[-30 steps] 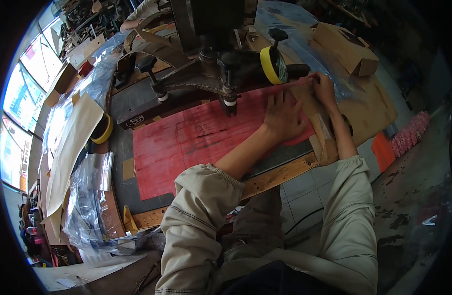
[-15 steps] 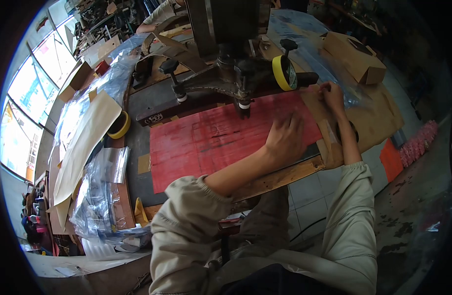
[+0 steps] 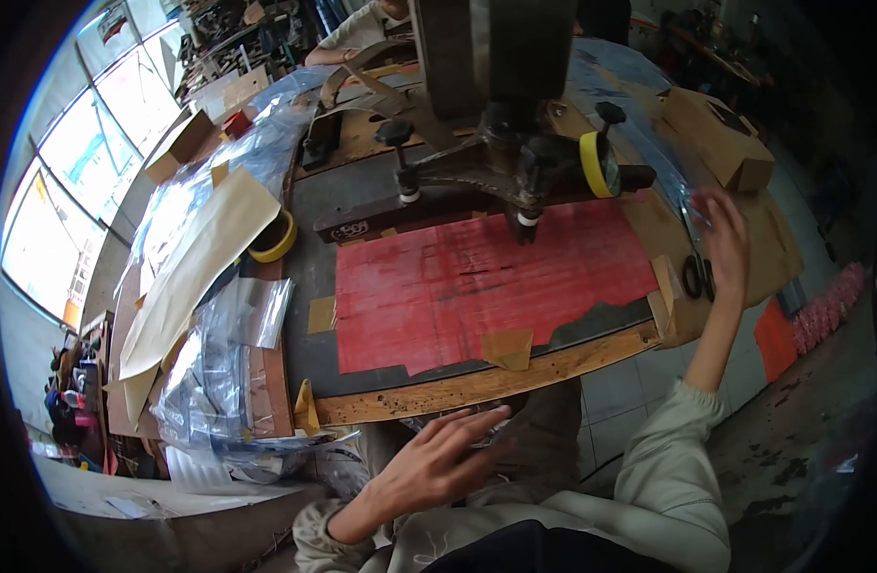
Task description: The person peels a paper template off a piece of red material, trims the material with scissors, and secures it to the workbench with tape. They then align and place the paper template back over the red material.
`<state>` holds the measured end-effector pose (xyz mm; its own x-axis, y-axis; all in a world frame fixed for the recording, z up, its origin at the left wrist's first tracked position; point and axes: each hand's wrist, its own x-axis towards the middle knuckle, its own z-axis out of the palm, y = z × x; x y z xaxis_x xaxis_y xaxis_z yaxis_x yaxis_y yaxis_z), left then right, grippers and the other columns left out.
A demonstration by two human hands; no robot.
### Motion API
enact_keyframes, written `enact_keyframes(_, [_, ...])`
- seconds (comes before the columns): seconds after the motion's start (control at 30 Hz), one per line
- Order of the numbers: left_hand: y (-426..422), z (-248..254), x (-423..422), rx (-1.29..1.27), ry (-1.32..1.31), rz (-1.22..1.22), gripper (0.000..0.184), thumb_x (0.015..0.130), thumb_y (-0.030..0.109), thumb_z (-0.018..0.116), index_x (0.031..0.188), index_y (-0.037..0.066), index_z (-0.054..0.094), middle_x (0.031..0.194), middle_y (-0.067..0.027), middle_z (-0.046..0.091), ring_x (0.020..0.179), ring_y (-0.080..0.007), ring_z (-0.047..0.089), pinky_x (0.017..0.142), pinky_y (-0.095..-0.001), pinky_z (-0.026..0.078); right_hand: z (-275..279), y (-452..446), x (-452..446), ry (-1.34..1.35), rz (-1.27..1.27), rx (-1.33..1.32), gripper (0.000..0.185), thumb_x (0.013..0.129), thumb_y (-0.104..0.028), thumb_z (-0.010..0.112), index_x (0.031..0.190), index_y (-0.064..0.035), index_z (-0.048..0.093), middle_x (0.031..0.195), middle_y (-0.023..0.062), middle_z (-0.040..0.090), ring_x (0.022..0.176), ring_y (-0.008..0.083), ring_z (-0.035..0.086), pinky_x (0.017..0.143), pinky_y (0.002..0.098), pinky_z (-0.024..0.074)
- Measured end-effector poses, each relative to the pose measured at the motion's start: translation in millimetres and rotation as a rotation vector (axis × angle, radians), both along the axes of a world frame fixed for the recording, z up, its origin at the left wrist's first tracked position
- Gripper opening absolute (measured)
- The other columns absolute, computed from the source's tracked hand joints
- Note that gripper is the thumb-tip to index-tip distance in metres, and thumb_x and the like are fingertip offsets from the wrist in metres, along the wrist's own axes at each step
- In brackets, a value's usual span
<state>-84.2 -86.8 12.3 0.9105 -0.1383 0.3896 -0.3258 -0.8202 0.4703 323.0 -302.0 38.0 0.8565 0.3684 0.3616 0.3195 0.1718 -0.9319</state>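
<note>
A wrinkled red sheet (image 3: 429,286) lies on the dark work surface under a metal clamp frame (image 3: 467,181). A piece of tan tape (image 3: 506,350) sits on its front edge. My left hand (image 3: 433,466) is in front of the table edge, fingers stretched and apart, with nothing in it. My right hand (image 3: 729,244) is at the right, beside and partly over black-handled scissors (image 3: 692,275) on the brown paper (image 3: 763,272). Its fingers are spread, slightly blurred, and I see nothing gripped in them. A yellow tape roll (image 3: 594,164) hangs on the clamp's right side.
At the left are a cream sheet (image 3: 204,253), another yellow tape roll (image 3: 276,239) and crumpled clear plastic (image 3: 204,382). A cardboard box (image 3: 715,134) stands at the back right. Across the table, a person's sleeve (image 3: 362,29) shows. The wooden edge (image 3: 429,393) runs along the front.
My left hand has lifted off the red sheet and drawn back toward my body, uncovering the front-edge tape. My right hand has moved right and down toward the scissors. The view has shifted.
</note>
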Motion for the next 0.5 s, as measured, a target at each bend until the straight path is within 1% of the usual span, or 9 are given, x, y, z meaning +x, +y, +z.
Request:
enact_keyframes(0.07, [0.3, -1.4, -19.2, -0.097, -0.065, 0.200, 0.040, 0.067, 0.003, 0.065, 0.107, 0.006, 0.063, 0.125, -0.0149, 0.051, 0.104, -0.0250, 0.057, 0.085, -0.0378, 0.047, -5.2, -2.8, -44.9, -0.026, -0.022, 0.017, 0.021, 0.093, -0.020, 0.051, 0.106, -0.0036, 0.058, 0.105, 0.0071, 0.061, 0.098, 0.0149, 0.058, 0.081, 0.0275, 0.0437])
enact_keyframes(0.1, [-5.2, -4.2, -25.3, -0.131, -0.142, 0.367, 0.035, 0.064, -0.003, 0.063, 0.097, 0.006, 0.068, 0.118, -0.0133, 0.056, 0.094, -0.0240, 0.060, 0.078, -0.0353, 0.048, -14.7, -3.3, -64.8, -0.032, -0.055, 0.021, 0.022, 0.094, -0.020, 0.051, 0.105, -0.0030, 0.058, 0.104, 0.0066, 0.061, 0.096, 0.0145, 0.058, 0.080, 0.0277, 0.0442])
enact_keyframes(0.13, [-8.9, -7.8, -31.7, -0.207, -0.201, 0.500, 0.024, 0.069, -0.002, 0.059, 0.089, 0.005, 0.069, 0.105, -0.0154, 0.062, 0.089, -0.0264, 0.062, 0.073, -0.0346, 0.050, -24.9, -3.4, -83.7, -0.034, -0.093, 0.024, 0.023, 0.094, -0.021, 0.051, 0.104, -0.0023, 0.058, 0.102, 0.0061, 0.062, 0.095, 0.0141, 0.058, 0.079, 0.0279, 0.0448])
enact_keyframes(0.2, [-13.4, -21.1, -38.7, -0.317, -0.340, 0.699, 0.020, 0.069, -0.004, 0.056, 0.084, 0.003, 0.068, 0.094, -0.0148, 0.065, 0.084, -0.0254, 0.063, 0.070, -0.0315, 0.049, -41.7, 2.8, -121.3, -0.116, -0.336, -0.041, 0.022, 0.094, -0.021, 0.051, 0.101, -0.0010, 0.059, 0.099, 0.0062, 0.062, 0.091, 0.0133, 0.059, 0.076, 0.0271, 0.0454])
enact_keyframes(0.23, [-14.5, -28.9, -40.7, -0.355, -0.387, 0.735, 0.019, 0.069, -0.004, 0.056, 0.083, 0.003, 0.067, 0.091, -0.0141, 0.065, 0.081, -0.0248, 0.063, 0.067, -0.0305, 0.048, -49.7, 6.0, -135.2, -0.156, -0.459, -0.073, 0.022, 0.094, -0.020, 0.052, 0.100, -0.0004, 0.059, 0.097, 0.0062, 0.062, 0.089, 0.0128, 0.059, 0.075, 0.0267, 0.0457])
enact_keyframes(0.3, [-14.4, -45.9, -41.4, -0.429, -0.486, 0.798, 0.015, 0.069, -0.003, 0.057, 0.080, 0.001, 0.066, 0.083, -0.0126, 0.066, 0.075, -0.0236, 0.063, 0.062, -0.0286, 0.047, -68.5, 9.2, -150.7, -0.186, -0.587, -0.003, 0.021, 0.094, -0.019, 0.052, 0.099, 0.0004, 0.059, 0.095, 0.0062, 0.063, 0.086, 0.0117, 0.059, 0.073, 0.0255, 0.0459])
enact_keyframes(0.37, [-15.4, -63.4, -40.3, -0.391, -0.456, 0.687, 0.014, 0.067, -0.002, 0.057, 0.078, 0.001, 0.066, 0.079, -0.0108, 0.066, 0.069, -0.0212, 0.063, 0.057, -0.0274, 0.046, -71.7, 17.4, -164.5, -0.194, -0.683, 0.035, 0.019, 0.094, -0.016, 0.052, 0.099, 0.0009, 0.059, 0.092, 0.0057, 0.062, 0.082, 0.0100, 0.057, 0.071, 0.0237, 0.0455])
enact_keyframes(0.47, [-15.0, -80.7, -30.3, -0.268, -0.413, 0.446, 0.019, 0.062, 0.000, 0.058, 0.079, 0.002, 0.066, 0.080, -0.0075, 0.066, 0.063, -0.0178, 0.063, 0.054, -0.0262, 0.048, -69.0, 29.4, -177.0, -0.209, -0.590, -0.001, 0.019, 0.094, -0.016, 0.051, 0.098, 0.0010, 0.059, 0.090, 0.0050, 0.062, 0.081, 0.0098, 0.057, 0.069, 0.0237, 0.0454])
enact_keyframes(0.5, [-15.7, -82.9, -26.7, -0.214, -0.401, 0.351, 0.023, 0.059, 0.000, 0.058, 0.080, 0.003, 0.066, 0.081, -0.0063, 0.066, 0.062, -0.0167, 0.062, 0.054, -0.0259, 0.048, -70.0, 30.7, -177.1, -0.243, -0.542, -0.007, 0.015, 0.094, -0.011, 0.050, 0.097, 0.0014, 0.058, 0.088, 0.0063, 0.062, 0.081, 0.0103, 0.058, 0.067, 0.0232, 0.0454])
